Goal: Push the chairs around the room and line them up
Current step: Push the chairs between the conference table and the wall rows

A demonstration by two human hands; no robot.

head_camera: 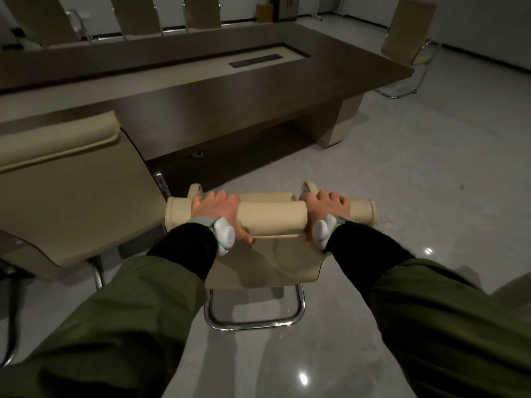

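2 hands (pixel 214 209) (pixel 327 208) curled (arms outstretched)

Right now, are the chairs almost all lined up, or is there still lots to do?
Some look done: three chair backs stand in a row on the far side of the conference table. In hand: the left hand and right hand grip the headrest of a beige chair, beside another chair on its left. Left: the lone chair at the table's far end stands apart.
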